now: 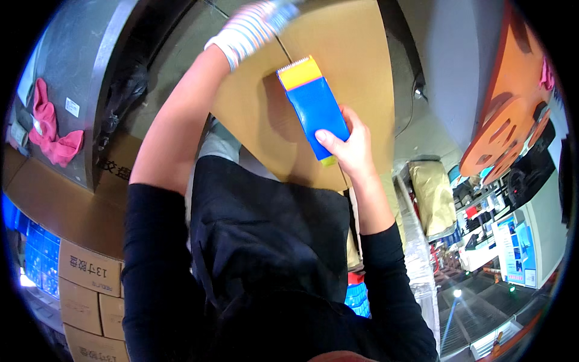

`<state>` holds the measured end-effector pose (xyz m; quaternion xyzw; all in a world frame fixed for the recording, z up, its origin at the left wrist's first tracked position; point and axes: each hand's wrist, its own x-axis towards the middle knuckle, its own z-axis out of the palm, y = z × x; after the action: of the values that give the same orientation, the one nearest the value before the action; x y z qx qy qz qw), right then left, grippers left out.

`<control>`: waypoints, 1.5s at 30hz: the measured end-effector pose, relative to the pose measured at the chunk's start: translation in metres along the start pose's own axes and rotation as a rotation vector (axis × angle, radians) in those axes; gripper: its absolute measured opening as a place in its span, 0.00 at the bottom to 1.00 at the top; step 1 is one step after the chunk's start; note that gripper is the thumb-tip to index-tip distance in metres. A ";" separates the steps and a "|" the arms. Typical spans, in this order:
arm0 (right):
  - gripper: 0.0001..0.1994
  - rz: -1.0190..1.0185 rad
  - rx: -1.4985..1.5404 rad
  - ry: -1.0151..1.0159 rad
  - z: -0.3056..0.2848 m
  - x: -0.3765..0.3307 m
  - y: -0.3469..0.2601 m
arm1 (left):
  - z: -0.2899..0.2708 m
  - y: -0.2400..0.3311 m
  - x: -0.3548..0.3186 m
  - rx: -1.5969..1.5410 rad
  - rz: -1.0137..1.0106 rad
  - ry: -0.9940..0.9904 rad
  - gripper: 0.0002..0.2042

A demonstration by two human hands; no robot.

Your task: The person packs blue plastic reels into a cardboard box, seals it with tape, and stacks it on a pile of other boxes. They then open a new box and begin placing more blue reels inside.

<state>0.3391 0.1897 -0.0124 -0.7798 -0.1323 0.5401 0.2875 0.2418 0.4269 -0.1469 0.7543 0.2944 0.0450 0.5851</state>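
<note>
Big brown cardboard (pixel 365 66) fills the middle, its seam running under the action, and this looks like positioning the tape dispenser (pixel 313 108); the next move, I'd judge, calls for a steady wrist and fingers clear of the teeth. The tape dispenser slants over the seam, glossy blue, its yellow toothed head pointing away from the worker. Beyond it, the striped-gloved left hand (pixel 258 25) is a blur: spread or pinching, I cannot tell. The bare right hand (pixel 354 149) clasps the dispenser's lower end, thumb across its face!
</note>
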 end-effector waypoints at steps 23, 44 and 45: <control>0.38 0.125 -0.188 -0.118 -0.105 -0.148 0.195 | 0.248 0.083 -0.146 1.182 0.288 -0.307 0.28; 0.35 0.210 -0.121 0.009 -0.157 -0.306 0.474 | 0.410 0.120 -0.213 0.987 1.103 -1.047 0.25; 0.35 0.200 -0.135 0.016 -0.159 -0.315 0.472 | 0.411 0.117 -0.215 0.967 1.070 -1.054 0.25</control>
<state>0.3155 -0.3985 -0.0104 -0.8109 -0.0876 0.5497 0.1803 0.2803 -0.0481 -0.1091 0.8778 -0.4174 -0.1695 0.1629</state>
